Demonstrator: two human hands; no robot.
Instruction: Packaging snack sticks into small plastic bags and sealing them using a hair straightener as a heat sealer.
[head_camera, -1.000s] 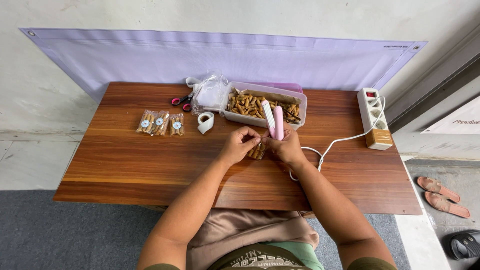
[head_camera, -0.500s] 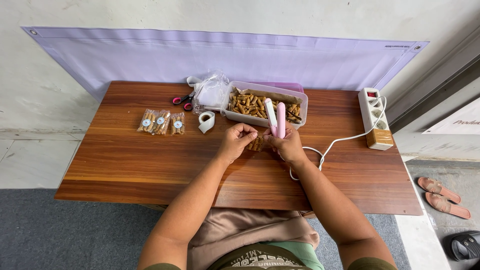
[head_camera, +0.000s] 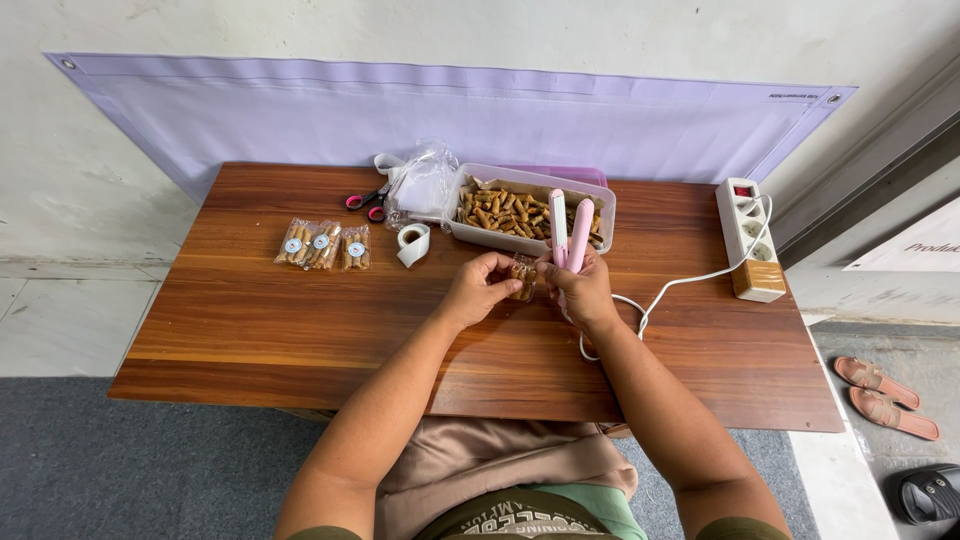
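Over glossy wooden table (head_camera: 250, 330), left hand (head_camera: 478, 290) pinching crinkly snack packet (head_camera: 521, 277), right hand (head_camera: 580, 292) apparently clasping pink two-pronged sealer (head_camera: 570, 232).

Wooden table (head_camera: 250, 330); snack tub (head_camera: 530, 215); scissors (head_camera: 365, 200); power strip (head_camera: 752, 255)

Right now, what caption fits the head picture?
Left hand holds a small snack bag; right hand holds a pink sealer.

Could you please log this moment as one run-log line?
left hand: holds snack packet | right hand: holds pink sealer | both above table
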